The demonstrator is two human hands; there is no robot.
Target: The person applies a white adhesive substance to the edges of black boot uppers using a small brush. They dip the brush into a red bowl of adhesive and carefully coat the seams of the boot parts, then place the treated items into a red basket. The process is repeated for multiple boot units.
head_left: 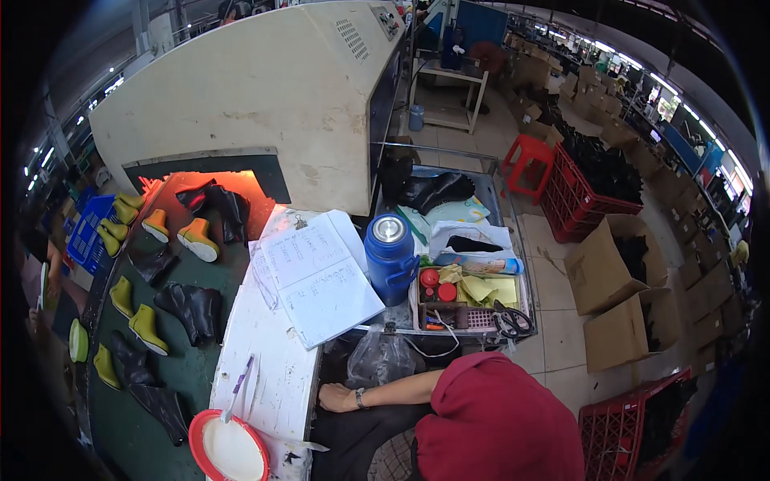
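My right hand lies low on the dark trouser leg, close to the edge of the white worktop. A watch is on its wrist and a dark red sleeve covers the upper arm. The fingers bend down out of sight, so their grip is hidden. My left hand is not in view. Beside the hand hangs a clear plastic bag. An open notebook with handwriting lies on the worktop. Nearer is a red-rimmed bowl of white paste with a brush leaning in it.
A green conveyor carries black boot uppers and yellow shoe lasts near a large glowing-mouthed machine. A blue flask stands beside a cart tray with scissors. Cardboard boxes and red crates stand right.
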